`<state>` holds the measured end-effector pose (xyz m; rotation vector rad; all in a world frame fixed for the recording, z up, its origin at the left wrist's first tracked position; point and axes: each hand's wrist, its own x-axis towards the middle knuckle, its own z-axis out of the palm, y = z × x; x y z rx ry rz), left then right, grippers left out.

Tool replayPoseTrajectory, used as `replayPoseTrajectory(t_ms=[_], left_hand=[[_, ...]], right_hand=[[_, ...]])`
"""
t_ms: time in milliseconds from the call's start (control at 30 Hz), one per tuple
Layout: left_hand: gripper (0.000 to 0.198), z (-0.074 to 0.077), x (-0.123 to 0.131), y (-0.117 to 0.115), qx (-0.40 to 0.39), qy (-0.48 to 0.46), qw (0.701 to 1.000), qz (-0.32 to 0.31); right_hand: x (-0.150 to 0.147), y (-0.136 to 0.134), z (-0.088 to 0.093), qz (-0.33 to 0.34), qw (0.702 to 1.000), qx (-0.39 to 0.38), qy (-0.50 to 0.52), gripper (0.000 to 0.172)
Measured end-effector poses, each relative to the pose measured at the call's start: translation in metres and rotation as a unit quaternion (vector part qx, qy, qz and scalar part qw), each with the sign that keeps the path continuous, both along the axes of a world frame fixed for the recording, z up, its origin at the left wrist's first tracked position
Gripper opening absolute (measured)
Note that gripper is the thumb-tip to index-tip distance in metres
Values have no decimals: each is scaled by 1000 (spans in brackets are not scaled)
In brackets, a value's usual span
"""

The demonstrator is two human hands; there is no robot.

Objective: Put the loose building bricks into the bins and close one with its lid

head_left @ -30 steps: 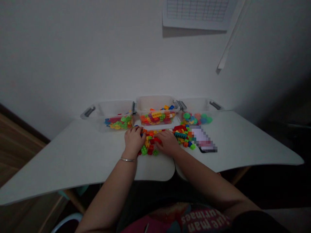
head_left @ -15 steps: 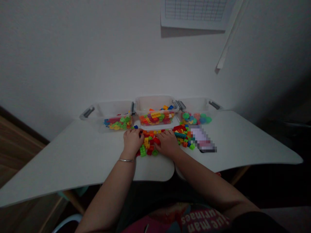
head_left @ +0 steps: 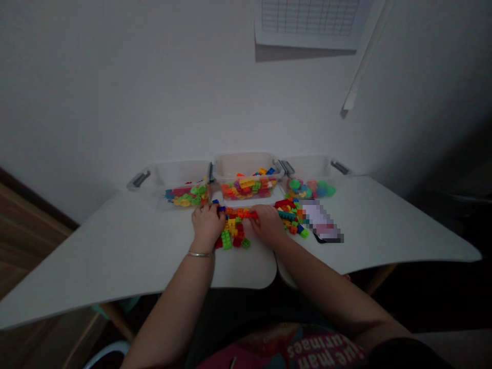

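Observation:
Colourful plastic toy bricks (head_left: 232,225) lie in a loose pile on the white table, between and around my hands. My left hand (head_left: 207,224) is at the pile's left side, its fingers curled around a small dark blue brick (head_left: 221,209) that shows at the fingertips. Across from it, my right hand (head_left: 268,224) pinches a red brick (head_left: 251,215) between thumb and fingers, just over the pile. Its palm covers part of the bricks. A green brick (head_left: 226,240) lies at the near edge of the pile.
Behind the pile stand three clear bins: the left bin (head_left: 180,171), the middle bin (head_left: 246,160) and the right bin (head_left: 311,166), each holding colourful pieces. A phone (head_left: 321,223), its screen blurred, lies right of the bricks. The table (head_left: 134,241) meets a wall.
My right hand has lifted slightly with the red brick and turned it level. My left hand has shifted a little left, and a dark blue brick now shows at its fingertips.

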<state>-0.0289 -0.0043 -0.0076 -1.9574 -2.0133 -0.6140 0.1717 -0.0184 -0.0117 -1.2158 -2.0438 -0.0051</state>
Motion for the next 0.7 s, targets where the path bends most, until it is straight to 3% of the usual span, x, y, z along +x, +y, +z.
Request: replayPoseTrajectory(t_ms=[167, 400, 533, 700], left_hand=[[33, -4, -3, 5, -11, 0, 999, -31], [27, -2, -2, 3, -6, 23, 999, -49], [29, -2, -1, 3, -12, 26, 998, -52], [33, -1, -1, 4, -28, 23, 998, -56]], right_hand=[[15, 13, 23, -9, 984, 72, 164, 14], [40, 49, 61, -49, 964, 127, 227, 16], [43, 66, 69, -80, 969, 122, 199, 21], [41, 78, 68, -133, 987, 63, 68, 27]])
